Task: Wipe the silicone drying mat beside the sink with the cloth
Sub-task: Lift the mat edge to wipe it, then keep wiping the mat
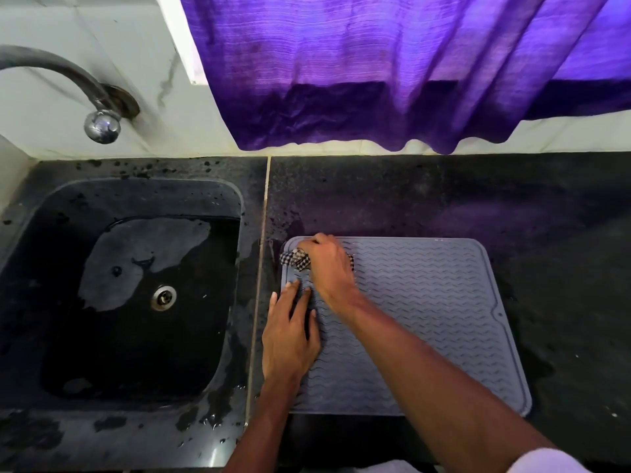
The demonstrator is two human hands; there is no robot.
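Sink [51, 240] beside mat [426, 302], curtain [375, 80], right hand [333, 271] gripping cloth [295, 261]

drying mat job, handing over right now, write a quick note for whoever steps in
Right hand grips the checked cloth on the far left corner of the mat.
Left hand presses flat on the mat's left edge.
The mat lies on the counter, right of the sink.
Done: wiping begun at that corner; how much is wiped cannot be told.
Left: sweep the cloth over the rest of the mat.
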